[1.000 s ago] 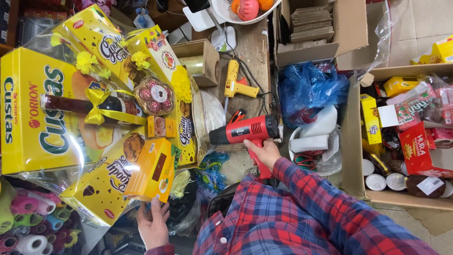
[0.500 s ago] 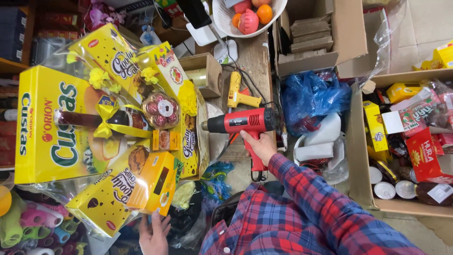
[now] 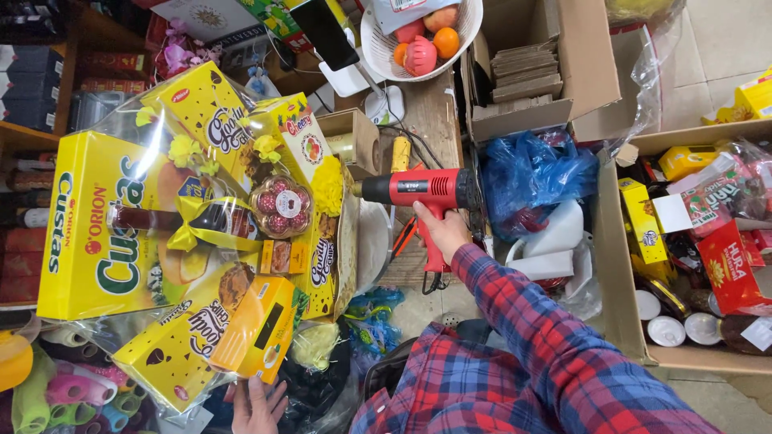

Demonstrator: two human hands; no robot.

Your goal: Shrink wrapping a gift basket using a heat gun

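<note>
The right hand (image 3: 441,231) is wrapped tight around the grip of a red heat gun (image 3: 426,193), whose black nozzle points left at the edge of a cellophane-wrapped gift hamper (image 3: 193,241). The hamper, full of yellow snack boxes with a yellow bow and a round tub of chocolates, stands just left of the gun, over a cluttered tabletop (image 3: 426,112). The left hand (image 3: 259,406) props the hamper from below, fingers spread against its bottom corner.

Behind the gun lie a yellow tool (image 3: 400,153) and a small cardboard box (image 3: 354,137). A white fruit basket (image 3: 418,36) sits further back. Just right of the gun is a blue plastic bag (image 3: 535,173), then a carton (image 3: 619,265) of packets and tins. Ribbon rolls (image 3: 56,386) crowd the lower left.
</note>
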